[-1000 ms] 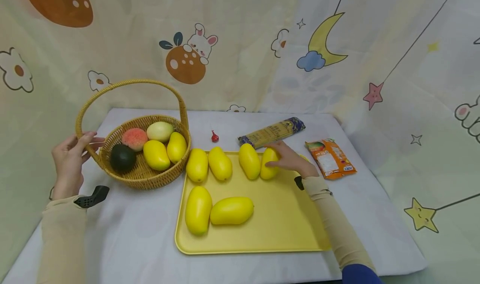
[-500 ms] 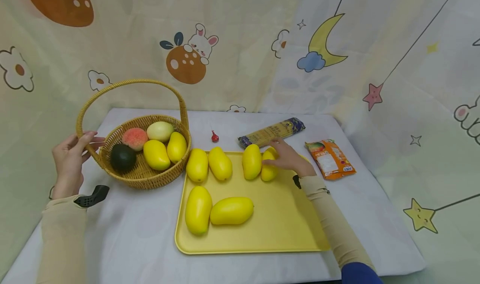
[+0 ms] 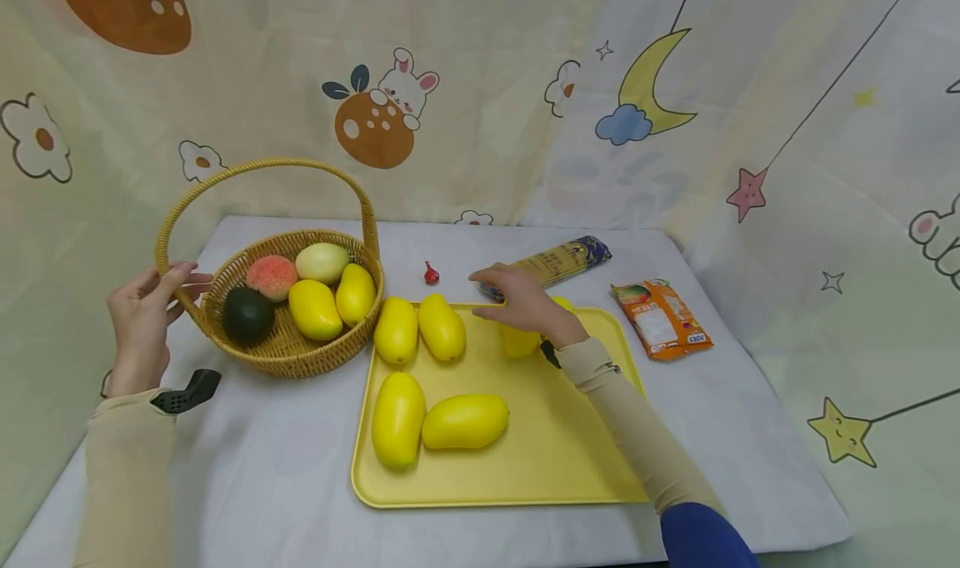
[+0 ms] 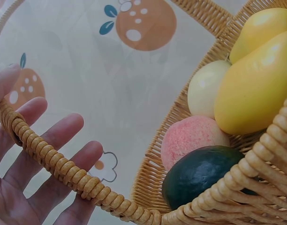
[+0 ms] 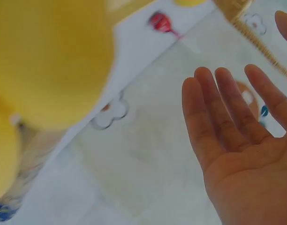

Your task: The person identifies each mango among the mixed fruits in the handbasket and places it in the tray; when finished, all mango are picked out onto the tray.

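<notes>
My left hand (image 3: 142, 322) rests at the handle (image 3: 182, 201) of a wicker basket (image 3: 300, 368). In the left wrist view its fingers (image 4: 64, 129) are spread and fairly straight behind the handle, with the thumb on the other side. The basket holds a peach (image 3: 272, 278), a dark green avocado-like fruit (image 3: 248, 315), a pale melon-like fruit (image 3: 322, 262) and two mangoes (image 3: 315, 310). My right hand (image 3: 521, 301) hovers over the yellow tray's back edge with nothing in it, fingers extended. Beneath it a mango (image 3: 519, 343) is mostly hidden. Blurred mangoes (image 5: 45, 61) fill the right wrist view's left.
Several mangoes (image 3: 464, 421) lie on the yellow tray (image 3: 570, 459). Behind it are a gold-and-blue packet (image 3: 566, 259), partly covered by my right hand, and a small red thing with a thin stem (image 3: 431, 274). An orange snack bag (image 3: 662, 319) lies right of the tray.
My right hand has left the rightmost back mango and moved left across the tray's back edge. Earlier, one back mango shifted slightly right. My left hand and the basket stay put.
</notes>
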A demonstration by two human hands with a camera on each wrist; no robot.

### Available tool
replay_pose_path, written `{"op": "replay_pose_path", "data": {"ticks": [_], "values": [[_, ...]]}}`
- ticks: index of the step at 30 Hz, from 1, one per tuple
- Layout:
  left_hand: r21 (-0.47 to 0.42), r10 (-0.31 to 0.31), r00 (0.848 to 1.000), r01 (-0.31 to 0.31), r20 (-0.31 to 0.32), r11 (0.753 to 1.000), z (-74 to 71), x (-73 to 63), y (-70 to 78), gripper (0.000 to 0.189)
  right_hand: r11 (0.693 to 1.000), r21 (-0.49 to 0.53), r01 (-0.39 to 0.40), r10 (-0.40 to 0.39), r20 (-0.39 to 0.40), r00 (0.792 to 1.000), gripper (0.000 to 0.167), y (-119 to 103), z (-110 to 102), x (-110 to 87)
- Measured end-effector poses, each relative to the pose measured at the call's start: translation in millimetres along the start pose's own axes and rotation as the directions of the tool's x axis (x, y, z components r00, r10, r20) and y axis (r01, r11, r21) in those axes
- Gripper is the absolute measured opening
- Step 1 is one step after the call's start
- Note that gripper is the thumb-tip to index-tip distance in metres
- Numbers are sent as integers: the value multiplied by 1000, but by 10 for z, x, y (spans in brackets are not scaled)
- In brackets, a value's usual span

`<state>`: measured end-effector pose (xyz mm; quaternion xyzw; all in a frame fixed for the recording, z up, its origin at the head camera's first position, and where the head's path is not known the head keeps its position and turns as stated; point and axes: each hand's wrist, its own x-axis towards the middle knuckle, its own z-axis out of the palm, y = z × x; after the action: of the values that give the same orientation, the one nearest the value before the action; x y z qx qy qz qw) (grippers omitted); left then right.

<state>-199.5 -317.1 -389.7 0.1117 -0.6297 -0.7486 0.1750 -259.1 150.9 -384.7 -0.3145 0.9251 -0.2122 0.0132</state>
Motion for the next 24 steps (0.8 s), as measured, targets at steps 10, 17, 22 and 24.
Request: {"op": "replay_pose_path", "data": {"ticks": [10, 17, 22, 24], "values": [[-7, 11, 1000, -11, 8, 1000, 12, 10, 0, 33, 997, -46, 69, -65, 77, 995, 47, -703, 205, 555], [16, -3, 1000, 3, 3, 1000, 16, -7, 2, 34, 996, -91, 15, -9, 73, 997, 52, -1033, 355, 912], [11, 5, 1000, -5, 1, 1000, 11, -12, -6, 32, 990, -137, -18, 26, 58, 998, 53, -1204, 443, 1120], [6, 9, 1000, -9, 2, 1000, 8, -11, -8, 32, 985, -167, -35, 46, 67, 997, 54, -1266, 480, 1195]]}}
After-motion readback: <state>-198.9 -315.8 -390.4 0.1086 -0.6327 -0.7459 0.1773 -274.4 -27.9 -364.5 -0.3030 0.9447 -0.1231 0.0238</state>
